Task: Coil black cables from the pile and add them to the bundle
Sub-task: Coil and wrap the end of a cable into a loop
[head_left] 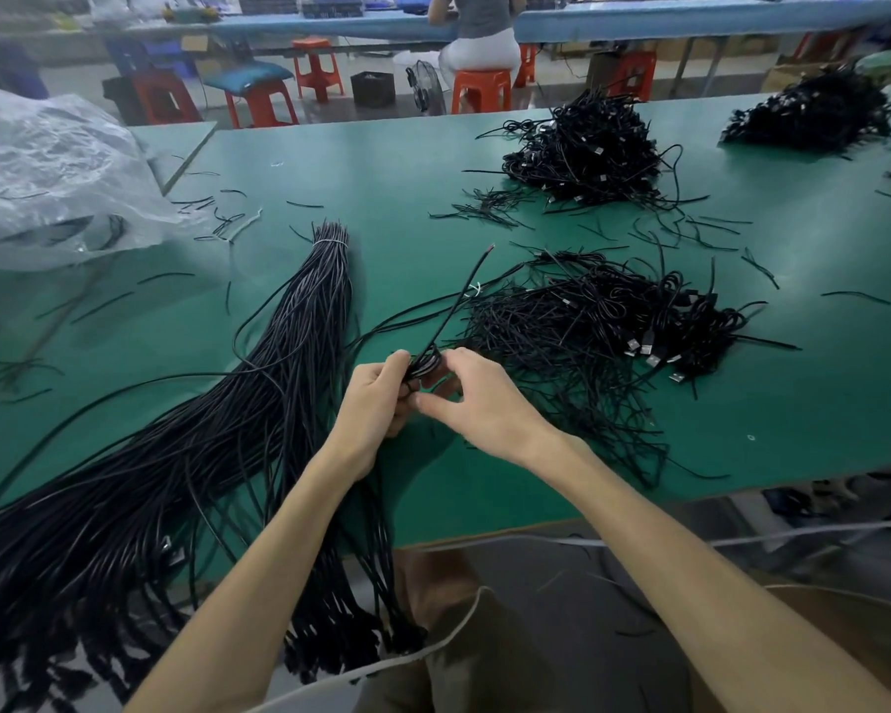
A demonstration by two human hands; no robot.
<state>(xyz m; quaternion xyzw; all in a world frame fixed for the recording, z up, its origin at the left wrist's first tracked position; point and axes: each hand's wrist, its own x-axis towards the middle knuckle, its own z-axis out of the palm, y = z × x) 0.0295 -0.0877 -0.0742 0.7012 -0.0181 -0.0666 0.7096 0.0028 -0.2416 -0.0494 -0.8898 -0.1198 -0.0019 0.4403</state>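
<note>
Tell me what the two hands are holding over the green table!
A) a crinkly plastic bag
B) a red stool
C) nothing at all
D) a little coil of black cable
D: the left hand and the right hand both curl their fingers round a small coil of black cable, with one loose end sticking up above the green table.

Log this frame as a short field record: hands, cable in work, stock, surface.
left hand: grips coil of black cable
right hand: pinches same coil
loose end: sticks up from coil, away from the person
bundle: long straight cables, tied near far end, left of hands
pile: black cables with USB plugs, right of hands
table: green
</note>
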